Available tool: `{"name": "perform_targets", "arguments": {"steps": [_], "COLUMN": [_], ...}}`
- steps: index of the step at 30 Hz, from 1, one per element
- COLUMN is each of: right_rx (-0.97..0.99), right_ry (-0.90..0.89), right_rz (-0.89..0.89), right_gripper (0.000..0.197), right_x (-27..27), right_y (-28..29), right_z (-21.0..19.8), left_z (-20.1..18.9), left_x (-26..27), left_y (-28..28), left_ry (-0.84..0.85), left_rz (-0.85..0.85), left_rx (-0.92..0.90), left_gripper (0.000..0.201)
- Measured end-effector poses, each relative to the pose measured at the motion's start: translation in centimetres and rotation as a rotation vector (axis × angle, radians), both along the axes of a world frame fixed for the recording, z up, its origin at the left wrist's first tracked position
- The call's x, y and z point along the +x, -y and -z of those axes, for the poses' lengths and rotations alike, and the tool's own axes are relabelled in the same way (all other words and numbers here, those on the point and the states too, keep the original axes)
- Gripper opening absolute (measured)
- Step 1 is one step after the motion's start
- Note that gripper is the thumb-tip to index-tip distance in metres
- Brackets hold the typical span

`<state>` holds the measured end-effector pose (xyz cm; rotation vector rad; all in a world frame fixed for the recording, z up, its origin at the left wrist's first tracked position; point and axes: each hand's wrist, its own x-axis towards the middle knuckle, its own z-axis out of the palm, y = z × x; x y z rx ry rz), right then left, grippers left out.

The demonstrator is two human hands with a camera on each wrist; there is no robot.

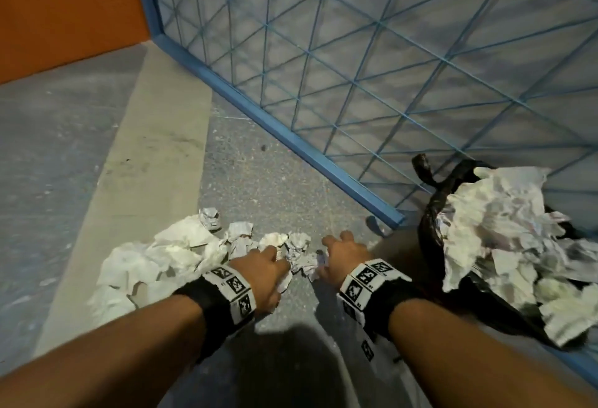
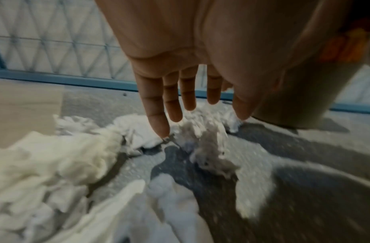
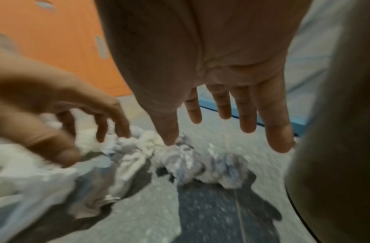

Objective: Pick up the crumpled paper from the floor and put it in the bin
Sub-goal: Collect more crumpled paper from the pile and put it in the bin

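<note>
Left hand [image 1: 265,267] and right hand [image 1: 343,254] lowered palm-down, fingers spread, holding nothing, over crumpled paper [image 1: 299,254] on floor

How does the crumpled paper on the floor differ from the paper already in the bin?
The crumpled paper on the floor is spread in a loose trail by the left hand and right hand; the paper in the bin is heaped together inside the black bin liner. The floor paper lies flat and low; the binned paper mounds above the liner's rim. Both are white and wrinkled, and neither hand holds any.
</note>
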<state>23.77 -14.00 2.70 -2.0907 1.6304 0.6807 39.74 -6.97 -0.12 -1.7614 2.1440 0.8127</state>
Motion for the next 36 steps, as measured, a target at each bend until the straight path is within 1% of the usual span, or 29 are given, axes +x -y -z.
{"name": "perform_targets", "arguments": {"steps": [1, 3, 5, 7, 8, 10, 11, 15, 17, 20, 22, 24, 27, 29, 31, 34, 36], "right_rx": [0.0, 0.006, 0.024, 0.066, 0.083, 0.087, 0.083, 0.129, 0.161, 0.175, 0.146, 0.094, 0.048, 0.018, -0.067, -0.267, -0.405], "right_ry": [0.002, 0.031, 0.071, 0.079, 0.072, 0.068, 0.066, 0.053, 0.029, 0.021, 0.061, 0.145, 0.269, 0.358, 0.441, 0.502, 0.44], "right_rz": [0.059, 0.112, 0.116, 0.111, 0.103, 0.085, 0.075, 0.013, -0.027, -0.13, -0.203, -0.267, -0.379, -0.423, -0.436, -0.38, -0.309], "right_gripper": [0.056, 0.062, 0.062, 0.058, 0.053, 0.038, 0.034, 0.036, 0.038, 0.042, 0.04, 0.035, 0.036, 0.034, 0.031, 0.028, 0.028], "right_x": [-0.3, -0.5, -0.5, -0.4, -0.3, -0.2, -0.3, -1.1, -1.3, -0.9, -0.6, -0.7, -1.1, -2.0, -3.9, -8.6, -12.8], "right_y": [0.5, 0.9, 0.8, 0.2, -0.1, -0.9, -1.2, -1.9, -2.0, -2.6, -3.6, -4.7, -6.0, -6.4, -6.1, -4.7, -2.9], "right_z": [1.1, 3.1, 4.6, 5.8, 6.2, 6.8, 7.1, 6.4, 4.8, 1.2, -1.6, -4.7, -10.1, -14.1, -18.0, -22.7, -24.3], "left_z": [0.8, 2.1, 3.2, 4.3, 4.6, 4.7, 4.6, 2.5, 0.4, -3.9, -7.4, -11.1, -16.9, -20.5, -23.4, -25.7, -26.2], "left_x": [-0.9, -2.4, -3.2, -3.3, -3.3, -3.3, -3.3, -2.4, -1.9, -0.7, 0.3, 0.9, -0.2, -2.1, -4.5, -8.3, -10.9], "left_y": [-0.2, -0.4, -0.6, -1.2, -1.5, -1.8, -1.9, -1.1, -0.4, 1.2, 2.8, 4.5, 6.5, 7.4, 7.9, 8.1, 8.0], "left_ry": [0.018, 0.066, 0.102, 0.093, 0.082, 0.07, 0.069, 0.054, 0.047, 0.117, 0.123, 0.107, -0.026, -0.174, -0.324, -0.455, -0.496], "left_rz": [0.006, 0.01, 0.009, 0.003, 0.002, 0.022, 0.034, 0.074, 0.108, 0.129, 0.093, 0.024, -0.066, -0.102, -0.12, -0.074, -0.028], "left_rx": [0.018, 0.076, 0.159, 0.166, 0.154, 0.164, 0.192, 0.257, 0.209, 0.132, 0.048, -0.104, -0.386, -0.557, -0.688, -0.771, -0.77], "left_gripper": [0.045, 0.046, 0.048, 0.044, 0.042, 0.044, 0.045, 0.036, 0.031, 0.033, 0.035, 0.038, 0.041, 0.041, 0.043, 0.047, 0.05]}}
